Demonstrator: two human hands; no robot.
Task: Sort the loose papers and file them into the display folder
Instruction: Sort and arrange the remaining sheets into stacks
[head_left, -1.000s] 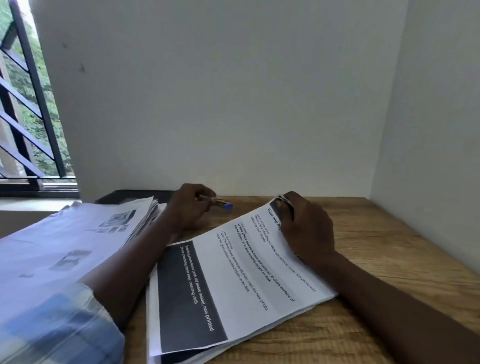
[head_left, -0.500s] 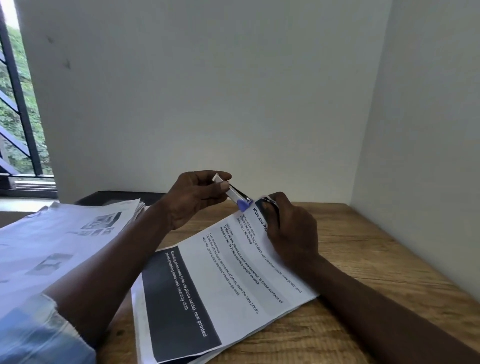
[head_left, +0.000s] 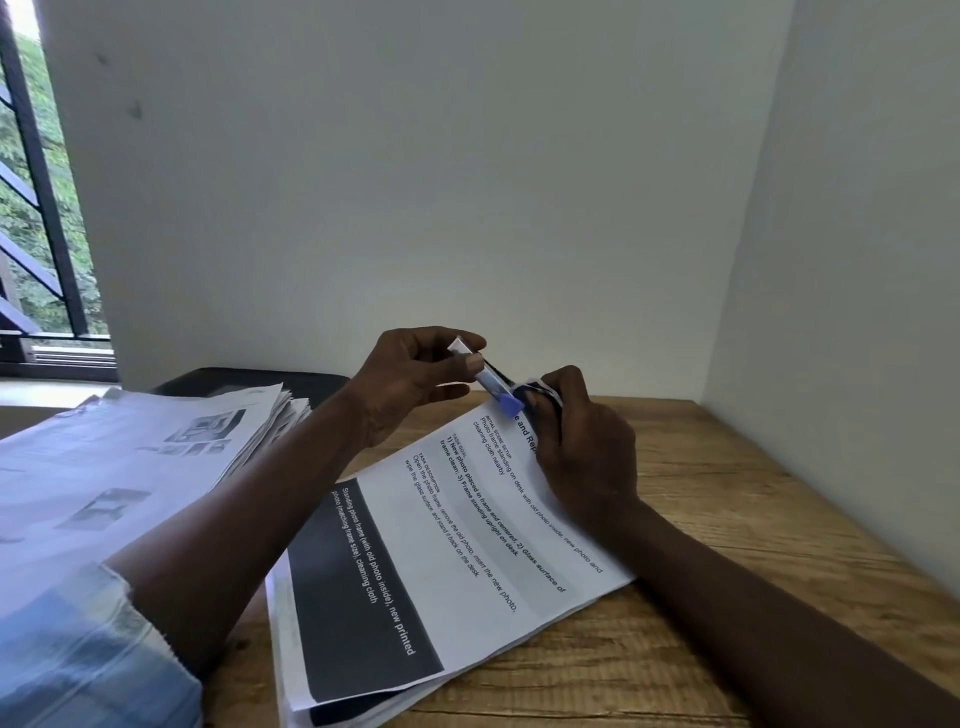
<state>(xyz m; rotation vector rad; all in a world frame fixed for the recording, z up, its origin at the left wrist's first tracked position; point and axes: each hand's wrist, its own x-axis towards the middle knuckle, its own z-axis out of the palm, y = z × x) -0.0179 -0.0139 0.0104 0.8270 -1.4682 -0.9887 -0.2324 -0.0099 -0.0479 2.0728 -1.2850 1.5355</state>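
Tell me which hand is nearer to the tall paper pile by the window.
Left. The left hand, pinching a blue-tipped tool, hovers just right of the pile; the right hand grips a corner of the printed sheets farther right.

Desk (head_left: 753, 519) open at right; paper stack (head_left: 130, 467) blocks left.

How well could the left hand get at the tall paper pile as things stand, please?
Probably yes: the paper pile lies right beside the left forearm, nothing between. But the left hand has its grip on a blue-tipped tool, so it would likely need to set that down.
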